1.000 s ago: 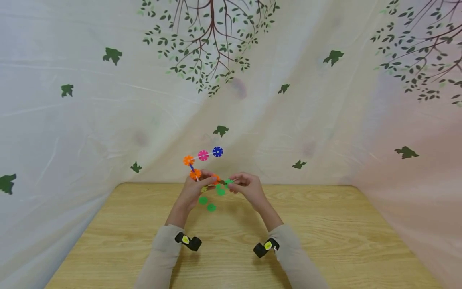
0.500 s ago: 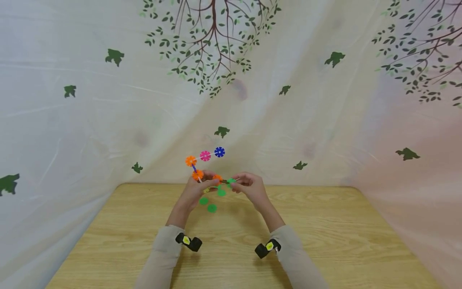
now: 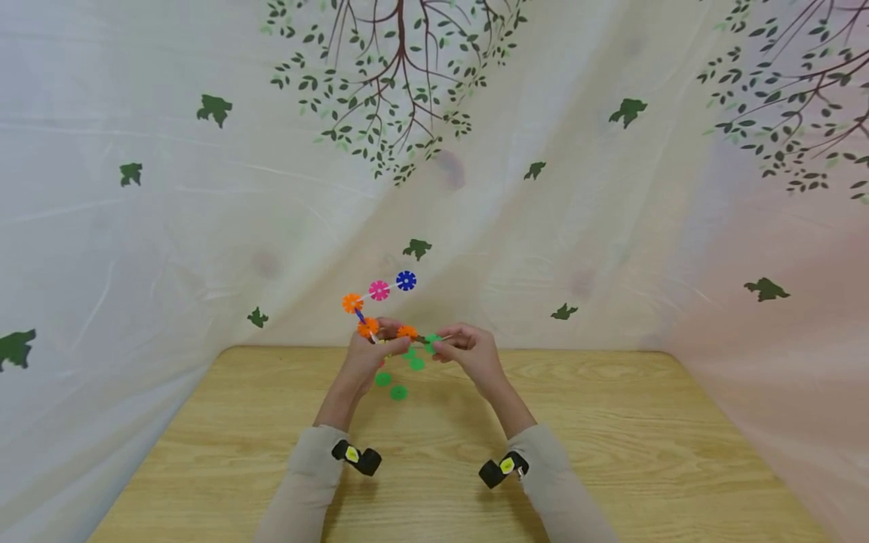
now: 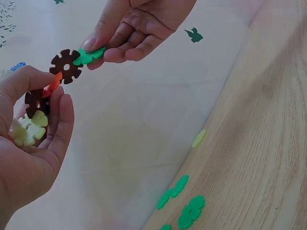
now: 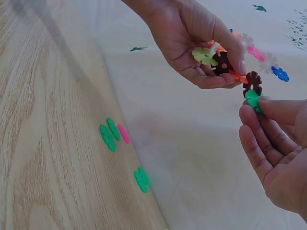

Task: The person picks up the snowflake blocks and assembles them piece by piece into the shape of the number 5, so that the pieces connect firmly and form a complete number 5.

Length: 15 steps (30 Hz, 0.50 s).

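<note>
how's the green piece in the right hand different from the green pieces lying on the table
The green piece is pinched in the right hand and slotted into a brown disc of the chain, up in the air. The green pieces on the table lie flat, loose and untouched near the table's far edge. Both are the same green, notched snowflake shape.

The left hand (image 4: 33,139) grips a chain of snowflake discs (image 4: 41,103); the right hand (image 4: 139,26) pinches its green end disc (image 4: 91,54). Loose green discs (image 4: 184,206) lie on the wooden table (image 4: 259,143).
</note>
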Each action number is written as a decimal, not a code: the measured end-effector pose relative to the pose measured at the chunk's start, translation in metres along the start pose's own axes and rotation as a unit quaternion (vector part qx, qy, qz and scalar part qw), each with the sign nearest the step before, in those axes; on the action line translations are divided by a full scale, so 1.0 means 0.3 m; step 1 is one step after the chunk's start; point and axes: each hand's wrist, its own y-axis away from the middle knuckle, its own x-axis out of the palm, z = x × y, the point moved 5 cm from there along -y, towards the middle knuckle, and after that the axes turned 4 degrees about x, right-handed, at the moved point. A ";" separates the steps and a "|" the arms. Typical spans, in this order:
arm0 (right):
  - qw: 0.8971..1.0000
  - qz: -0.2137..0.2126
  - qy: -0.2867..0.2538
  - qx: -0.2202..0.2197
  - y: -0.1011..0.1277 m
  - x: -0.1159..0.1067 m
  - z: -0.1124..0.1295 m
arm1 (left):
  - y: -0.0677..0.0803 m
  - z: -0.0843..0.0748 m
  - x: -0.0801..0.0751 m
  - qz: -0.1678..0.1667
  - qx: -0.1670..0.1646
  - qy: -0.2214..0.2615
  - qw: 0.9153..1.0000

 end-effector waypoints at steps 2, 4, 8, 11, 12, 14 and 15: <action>1.000 0.002 -0.001 -0.004 0.002 0.006 -0.001 | 0.008 -0.014 0.001 -0.007 0.000 0.002 1.000; 1.000 0.006 -0.006 -0.003 0.006 0.011 0.008 | 0.010 -0.015 -0.002 -0.008 0.002 0.004 1.000; 1.000 0.013 -0.012 0.001 0.019 0.026 0.041 | -0.003 0.016 -0.015 -0.007 0.002 0.017 1.000; 1.000 0.019 -0.011 -0.006 0.026 0.036 0.054 | -0.014 0.044 -0.025 -0.009 0.000 0.029 1.000; 1.000 0.021 -0.012 -0.009 0.025 0.036 0.050 | -0.015 0.048 -0.026 -0.011 0.002 0.033 0.999; 0.999 0.025 -0.020 -0.016 0.021 0.034 0.037 | -0.016 0.051 -0.025 -0.010 0.006 0.038 0.999; 0.999 0.025 -0.026 -0.019 0.019 0.033 0.030 | -0.015 0.052 -0.023 -0.008 0.008 0.040 0.999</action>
